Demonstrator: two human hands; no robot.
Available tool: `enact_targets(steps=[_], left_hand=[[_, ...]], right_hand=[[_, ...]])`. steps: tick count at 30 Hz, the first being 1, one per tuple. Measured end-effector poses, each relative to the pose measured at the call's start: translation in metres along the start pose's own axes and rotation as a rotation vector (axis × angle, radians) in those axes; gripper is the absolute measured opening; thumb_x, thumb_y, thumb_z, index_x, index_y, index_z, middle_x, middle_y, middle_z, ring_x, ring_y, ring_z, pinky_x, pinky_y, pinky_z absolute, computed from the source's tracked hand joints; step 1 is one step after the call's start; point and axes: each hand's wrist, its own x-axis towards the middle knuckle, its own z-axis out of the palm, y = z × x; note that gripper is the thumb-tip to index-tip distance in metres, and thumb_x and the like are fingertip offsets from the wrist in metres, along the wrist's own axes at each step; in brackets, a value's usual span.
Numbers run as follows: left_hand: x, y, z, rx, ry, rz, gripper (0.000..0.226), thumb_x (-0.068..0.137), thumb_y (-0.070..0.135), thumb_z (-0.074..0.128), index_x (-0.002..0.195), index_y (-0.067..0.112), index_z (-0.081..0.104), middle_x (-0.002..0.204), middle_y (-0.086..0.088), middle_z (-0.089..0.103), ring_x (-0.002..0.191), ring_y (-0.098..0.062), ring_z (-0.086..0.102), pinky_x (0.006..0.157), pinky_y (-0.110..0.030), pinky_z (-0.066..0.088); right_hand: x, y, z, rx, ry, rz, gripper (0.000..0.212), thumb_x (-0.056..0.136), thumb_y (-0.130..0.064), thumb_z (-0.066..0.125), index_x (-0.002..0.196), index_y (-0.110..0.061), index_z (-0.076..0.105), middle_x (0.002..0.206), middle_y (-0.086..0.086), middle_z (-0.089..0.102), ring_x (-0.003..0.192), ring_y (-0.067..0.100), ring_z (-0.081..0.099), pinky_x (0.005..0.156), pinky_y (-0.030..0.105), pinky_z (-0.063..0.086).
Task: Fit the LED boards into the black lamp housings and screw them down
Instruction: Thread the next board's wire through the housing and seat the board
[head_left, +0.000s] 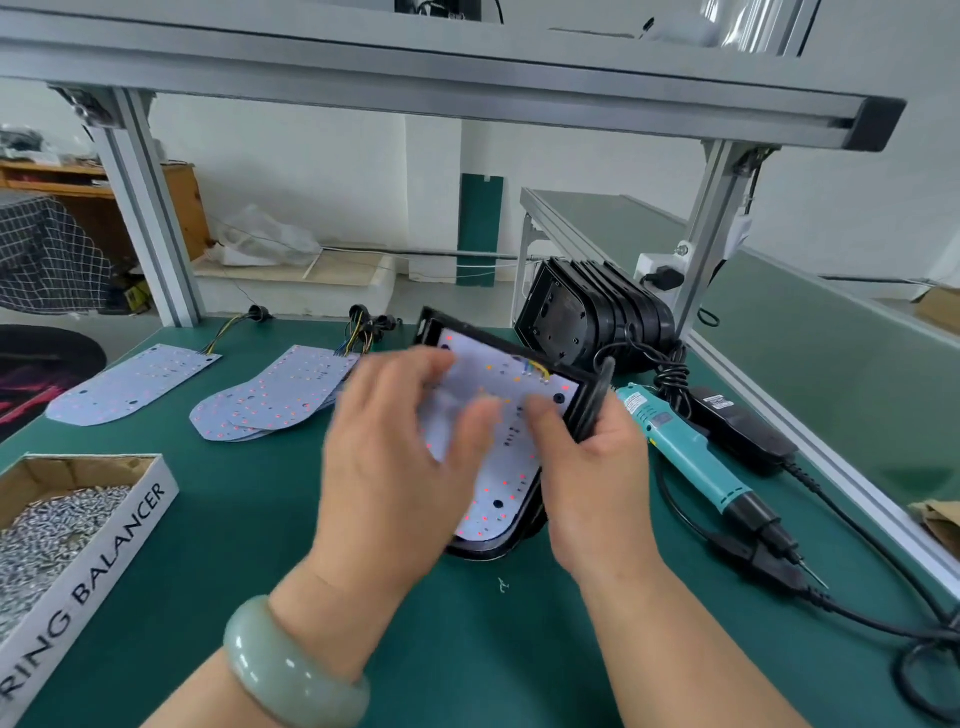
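Head view, one assembly in hand.

- Item: black lamp housing (586, 415) with LED board (506, 470) lying inside its rim, face up toward the camera.
- Attitude: long axis runs away from the person. The rounded end is nearest, low by the green mat; the square end with the yellow wires is farthest and raised.
- Right hand (597, 483): fingers curled round the housing's right rim, thumb on the board.
- Left hand (395, 457): blurred, fingers loosely spread over the board's left half, gripping nothing that can be made out.
- Step, as judged: seating the board; no screw is seen in it yet.
- Next move calls for: holes lined up and the board held flat. A screw must then come from the screw box (132, 519), well left of the housing, and the teal screwdriver (691, 457), just right of it.
- Spare boards (275, 400): beyond-left of the housing.
- Stacked housings (597, 317): beyond-right.
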Motion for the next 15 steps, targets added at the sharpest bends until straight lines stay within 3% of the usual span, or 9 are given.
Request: enact_targets(steps=[3,5,7,10,13,15], left_hand=[[-0.01,0.014,0.006,-0.114,-0.234,-0.002,0.066,0.073,0.064,0.049,0.122,0.021,0.056,0.119,0.016,0.053,0.111,0.0,0.051,0.092,-0.013,0.038],[-0.009,0.013,0.006,-0.224,-0.184,-0.12,0.06,0.066,0.064,0.055,0.115,0.029,0.055,0.104,0.019,0.063,0.094,0.008,0.058,0.08,-0.008,0.043],[-0.002,0.006,0.004,-0.243,-0.05,-0.242,0.048,0.066,0.05,0.07,0.107,0.03,0.056,0.088,0.02,0.065,0.082,0.013,0.059,0.069,-0.001,0.042],[0.008,-0.011,-0.001,-0.113,0.037,-0.265,0.02,0.08,0.017,0.069,0.088,0.024,0.052,0.072,0.018,0.057,0.07,0.018,0.053,0.06,0.002,0.036],[0.013,-0.021,-0.008,-0.133,0.003,-0.26,0.02,0.081,0.014,0.065,0.075,0.024,0.05,0.066,0.011,0.059,0.07,0.005,0.055,0.055,-0.004,0.038],[0.014,-0.024,-0.009,-0.22,-0.049,-0.244,0.019,0.079,0.013,0.067,0.074,0.025,0.054,0.066,0.01,0.065,0.063,0.0,0.057,0.054,-0.007,0.041]], right_hand=[[-0.005,-0.006,0.007,0.223,-0.348,0.082,0.035,0.079,-0.011,0.067,0.113,-0.016,0.064,0.095,-0.002,0.072,0.087,0.013,0.066,0.075,0.025,0.054],[-0.007,-0.005,0.007,0.137,-0.483,0.034,0.046,0.087,-0.006,0.062,0.132,-0.015,0.055,0.113,0.006,0.07,0.103,0.02,0.065,0.091,0.035,0.052],[-0.009,-0.002,0.006,-0.007,-0.517,-0.061,0.049,0.094,0.006,0.049,0.139,-0.015,0.05,0.13,0.005,0.063,0.123,0.02,0.057,0.108,0.039,0.042],[-0.013,-0.004,0.008,-0.017,-0.482,-0.055,0.056,0.093,0.012,0.041,0.127,-0.03,0.054,0.128,-0.012,0.063,0.121,0.007,0.057,0.102,0.025,0.045],[-0.004,-0.003,0.0,-0.202,-0.185,-0.146,0.049,0.095,0.004,0.045,0.123,-0.033,0.057,0.12,-0.02,0.064,0.111,-0.003,0.059,0.092,0.012,0.043],[0.004,0.0,-0.006,-0.374,-0.14,-0.137,0.05,0.096,-0.006,0.047,0.135,-0.037,0.048,0.128,-0.032,0.051,0.102,-0.014,0.051,0.093,0.008,0.038]])
